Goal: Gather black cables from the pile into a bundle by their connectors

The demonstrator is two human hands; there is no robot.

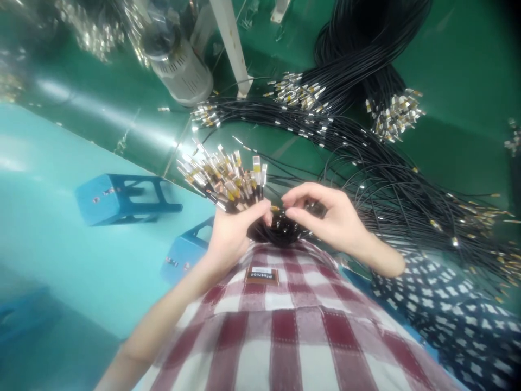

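Note:
My left hand (236,231) is closed around a thick bundle of black cables, whose metal connector ends (223,179) with yellow bands fan out above the fist. To the right of it, my right hand (325,214) has thumb and forefinger pinched together around what looks like a single thin cable with a yellowish tip (275,208). Between both hands, the dark coiled part of the bundle (280,231) rests against a red-and-white checked apron (285,326). The fingers partly hide what lies in the pinch.
Loose black cables (391,190) spread across the green work surface (459,70) to the right. Coiled cable bundles (358,60) with connector ends lie at the back. A whitish cylindrical device (183,73) stands near a white metal leg (232,43). Blue stools (100,201) are at left.

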